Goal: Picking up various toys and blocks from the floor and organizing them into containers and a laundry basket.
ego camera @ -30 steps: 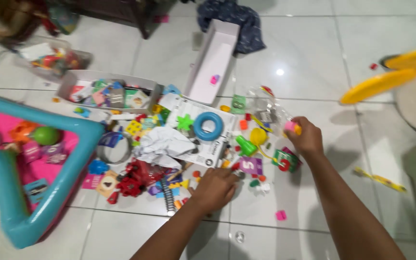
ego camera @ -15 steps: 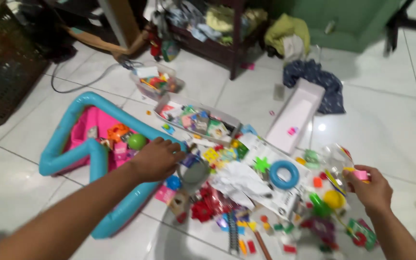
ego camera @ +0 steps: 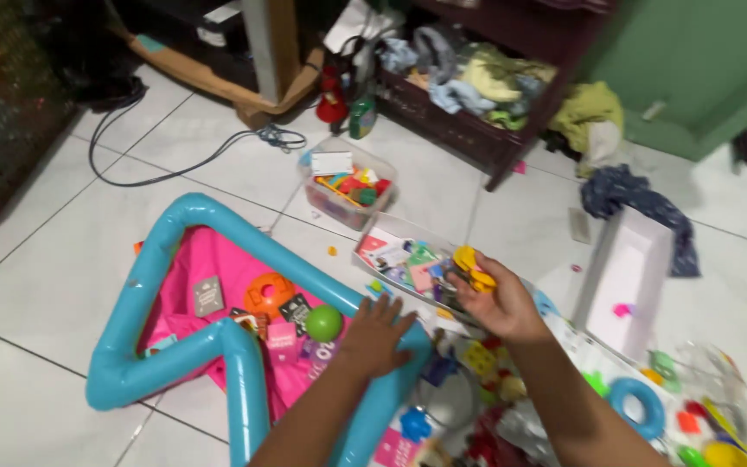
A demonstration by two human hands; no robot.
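Yellow toy pieces [ego camera: 472, 268] are being pinched in my right hand [ego camera: 499, 303] above the shallow cardboard box [ego camera: 373, 235], while my left hand [ego camera: 375, 335] is resting spread on the inflatable's blue rim [ego camera: 166, 346], propping me

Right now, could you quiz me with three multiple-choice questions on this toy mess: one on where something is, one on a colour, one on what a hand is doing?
1. Where is the green ball?
A in the pink pool
B in the white box
C on bare tile

2. What colour is the pool rim?
A yellow
B blue
C red

3. The right hand is:
A empty and flat
B out of view
C holding a yellow toy

A: the ball lies on the pink floor inside the rim.
B: the rim is blue.
C: the fingers close round the yellow toy; the left hand rests on the rim.
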